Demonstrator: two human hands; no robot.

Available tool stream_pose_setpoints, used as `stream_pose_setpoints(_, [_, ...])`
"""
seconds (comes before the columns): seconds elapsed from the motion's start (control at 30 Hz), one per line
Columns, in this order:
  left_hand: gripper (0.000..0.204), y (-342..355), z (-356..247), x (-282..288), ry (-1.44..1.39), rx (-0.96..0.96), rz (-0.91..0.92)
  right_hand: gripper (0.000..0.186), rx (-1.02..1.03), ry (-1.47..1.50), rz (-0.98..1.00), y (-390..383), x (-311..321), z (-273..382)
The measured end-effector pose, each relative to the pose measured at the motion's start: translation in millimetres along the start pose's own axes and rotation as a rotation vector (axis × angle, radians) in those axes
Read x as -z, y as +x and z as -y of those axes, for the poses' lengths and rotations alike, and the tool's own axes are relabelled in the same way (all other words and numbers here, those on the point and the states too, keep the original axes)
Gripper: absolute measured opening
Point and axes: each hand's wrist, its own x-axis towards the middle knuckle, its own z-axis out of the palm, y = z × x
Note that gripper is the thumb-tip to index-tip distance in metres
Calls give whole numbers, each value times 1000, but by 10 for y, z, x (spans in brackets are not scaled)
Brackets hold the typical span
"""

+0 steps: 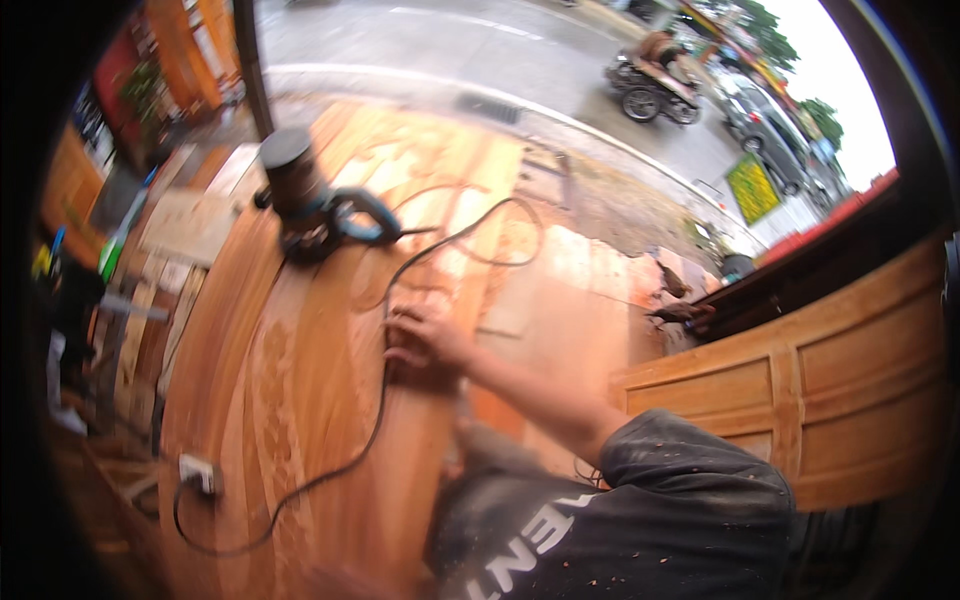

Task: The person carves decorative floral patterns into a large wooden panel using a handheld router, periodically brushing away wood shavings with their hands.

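Note:
A black, blue and grey power router (310, 200) stands upright on a wide wooden plank surface (270, 380). My right hand (425, 340) is over the planks below the router, fingers loosely bent and apart at a black cord (370, 430); whether it touches the cord is unclear. The cord loops across the wood and runs to a white socket or plug block (197, 473) at the lower left. A blurred bit of my left hand (340, 585) shows at the bottom edge, its fingers unclear.
Stacked boards (190, 225) lie at the left. A panelled wooden door (780, 390) is at the right. Beyond the work surface are a kerb and road (430, 50) with a rider on a motorbike (655, 75) and a parked vehicle (760, 130).

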Motion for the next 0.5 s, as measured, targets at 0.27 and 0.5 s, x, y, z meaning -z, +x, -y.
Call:
stream_pose_setpoints(0.27, [61, 7, -394, 498, 130, 10, 96, 53, 7, -76, -9, -118, 51, 2])
stream_pose_setpoints(0.5, [57, 16, -386, 472, 182, -41, 13, 53, 8, -75, -27, -112, 32, 39])
